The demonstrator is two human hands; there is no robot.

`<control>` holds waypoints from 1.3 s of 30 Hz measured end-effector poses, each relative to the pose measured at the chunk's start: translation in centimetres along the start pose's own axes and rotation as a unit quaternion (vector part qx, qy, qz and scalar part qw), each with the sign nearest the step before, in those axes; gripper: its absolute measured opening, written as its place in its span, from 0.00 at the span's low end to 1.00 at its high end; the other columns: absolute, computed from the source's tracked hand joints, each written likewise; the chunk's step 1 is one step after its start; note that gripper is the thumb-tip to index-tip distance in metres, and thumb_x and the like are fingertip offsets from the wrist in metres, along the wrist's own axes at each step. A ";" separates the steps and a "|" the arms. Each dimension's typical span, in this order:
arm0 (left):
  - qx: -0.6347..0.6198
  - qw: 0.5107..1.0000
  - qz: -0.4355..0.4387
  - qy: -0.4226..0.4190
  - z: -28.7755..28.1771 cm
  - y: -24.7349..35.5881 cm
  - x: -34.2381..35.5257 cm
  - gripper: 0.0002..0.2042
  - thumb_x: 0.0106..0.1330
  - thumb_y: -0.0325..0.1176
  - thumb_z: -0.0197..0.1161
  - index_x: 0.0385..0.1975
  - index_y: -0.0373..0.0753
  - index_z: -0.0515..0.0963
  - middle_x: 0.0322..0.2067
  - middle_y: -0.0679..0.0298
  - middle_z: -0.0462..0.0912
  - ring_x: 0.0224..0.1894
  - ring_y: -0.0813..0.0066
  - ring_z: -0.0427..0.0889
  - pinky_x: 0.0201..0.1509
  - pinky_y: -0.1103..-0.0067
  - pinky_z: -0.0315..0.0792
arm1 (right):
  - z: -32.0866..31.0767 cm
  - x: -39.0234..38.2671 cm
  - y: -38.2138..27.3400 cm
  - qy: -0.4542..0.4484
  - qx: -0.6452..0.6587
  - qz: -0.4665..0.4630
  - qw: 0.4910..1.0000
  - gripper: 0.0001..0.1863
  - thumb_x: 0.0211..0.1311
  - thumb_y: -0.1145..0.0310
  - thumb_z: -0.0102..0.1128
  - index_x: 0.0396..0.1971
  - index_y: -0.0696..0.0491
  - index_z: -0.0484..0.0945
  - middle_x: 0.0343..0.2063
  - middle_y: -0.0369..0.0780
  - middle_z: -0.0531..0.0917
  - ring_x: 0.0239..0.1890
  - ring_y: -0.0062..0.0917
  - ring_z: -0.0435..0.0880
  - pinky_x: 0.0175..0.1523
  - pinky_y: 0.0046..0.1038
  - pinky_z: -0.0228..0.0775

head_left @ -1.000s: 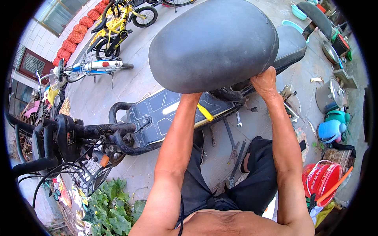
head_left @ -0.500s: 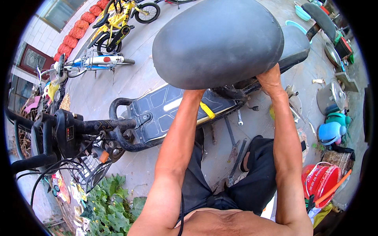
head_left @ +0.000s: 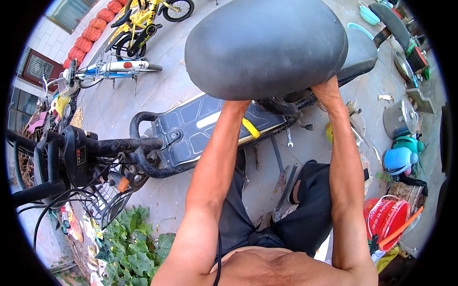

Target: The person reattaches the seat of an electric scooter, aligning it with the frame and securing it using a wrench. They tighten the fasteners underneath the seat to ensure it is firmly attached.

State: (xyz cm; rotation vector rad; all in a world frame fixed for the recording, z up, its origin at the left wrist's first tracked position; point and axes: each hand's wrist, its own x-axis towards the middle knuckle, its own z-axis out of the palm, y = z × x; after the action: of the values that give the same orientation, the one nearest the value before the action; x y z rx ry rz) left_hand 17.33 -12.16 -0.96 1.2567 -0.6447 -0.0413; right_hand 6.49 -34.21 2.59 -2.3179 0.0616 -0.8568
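Observation:
A large black padded seat [head_left: 267,47] of an electric scooter fills the upper middle, close to me. My left hand [head_left: 237,105] reaches under its near edge; only the wrist and a bit of the hand show. At the seat's right lower corner is my right hand [head_left: 326,90], its back visible against the underside and its fingers tucked out of sight. Below the seat lies the scooter's footboard [head_left: 191,128], dark with pale lines. A yellow ribbed grip [head_left: 250,128] rests across the footboard's near edge, beside my left forearm. A rear seat [head_left: 358,50] sits behind the big one.
Handlebars [head_left: 52,162] with loose cables stand at left. On the paving near my feet lie a wrench [head_left: 289,138] and pliers [head_left: 281,178]. A red bucket [head_left: 389,217], a blue jug [head_left: 397,159] and a metal pot [head_left: 400,117] stand at right. Two bicycles are at upper left; leafy plants [head_left: 131,248] grow below.
The seat sits slightly farther right and higher in the picture, its near edge lifted a little. Both hands stay beneath it. The whole view has shifted slightly.

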 end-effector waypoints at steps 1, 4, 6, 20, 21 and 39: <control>0.025 1.000 0.014 -0.005 0.0 -0.1 0.0 0.17 0.66 0.34 0.62 0.54 0.39 0.72 0.49 0.62 0.79 0.50 0.70 0.74 0.56 0.71 0.69 | 0.1 -0.1 0.3 0.000 -0.006 -0.008 1.000 0.17 0.49 0.74 0.72 0.41 0.57 0.80 0.39 0.47 0.85 0.44 0.38 0.83 0.50 0.32 0.72; 0.131 0.989 0.064 -0.019 0.1 0.1 -0.1 0.18 0.67 0.34 0.62 0.55 0.40 0.72 0.49 0.62 0.78 0.51 0.70 0.74 0.57 0.71 0.69 | 0.2 -0.1 0.8 0.002 -0.017 -0.031 0.999 0.19 0.47 0.74 0.73 0.42 0.56 0.80 0.39 0.45 0.85 0.45 0.36 0.83 0.50 0.32 0.72; 0.188 0.977 0.095 -0.024 0.2 0.1 -0.2 0.18 0.67 0.34 0.62 0.55 0.40 0.71 0.50 0.62 0.78 0.51 0.70 0.74 0.58 0.71 0.69 | 0.1 -0.2 0.5 0.001 -0.014 -0.020 1.000 0.19 0.47 0.74 0.73 0.42 0.57 0.80 0.40 0.46 0.85 0.45 0.35 0.83 0.51 0.31 0.71; 0.303 0.945 0.115 -0.039 -0.1 0.2 -0.5 0.22 0.63 0.34 0.66 0.57 0.42 0.70 0.53 0.61 0.75 0.55 0.68 0.71 0.61 0.70 0.64 | -1.3 0.6 -0.6 -0.053 0.106 0.131 0.984 0.17 0.54 0.78 0.68 0.45 0.61 0.78 0.42 0.39 0.83 0.44 0.24 0.77 0.51 0.27 0.69; 0.322 0.937 0.128 -0.039 -0.1 0.1 -0.5 0.23 0.63 0.34 0.66 0.57 0.42 0.70 0.54 0.61 0.75 0.56 0.67 0.71 0.61 0.70 0.63 | -0.8 0.4 -0.2 -0.032 0.095 0.111 0.989 0.17 0.54 0.78 0.67 0.45 0.61 0.77 0.42 0.39 0.83 0.44 0.24 0.77 0.52 0.27 0.69; 0.411 0.892 0.186 -0.024 -1.0 -0.8 0.2 0.25 0.63 0.38 0.66 0.60 0.40 0.70 0.59 0.55 0.73 0.62 0.58 0.68 0.66 0.65 0.60 | -0.8 0.7 0.4 0.009 0.168 0.048 0.985 0.08 0.59 0.77 0.62 0.39 0.59 0.81 0.37 0.37 0.86 0.40 0.18 0.78 0.46 0.27 0.74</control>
State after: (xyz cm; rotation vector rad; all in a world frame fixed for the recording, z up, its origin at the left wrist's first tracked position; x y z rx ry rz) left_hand 18.20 -11.64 -1.77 1.9194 -0.9881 0.5767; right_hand 6.67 -35.14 3.21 -1.9761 0.0330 -0.7741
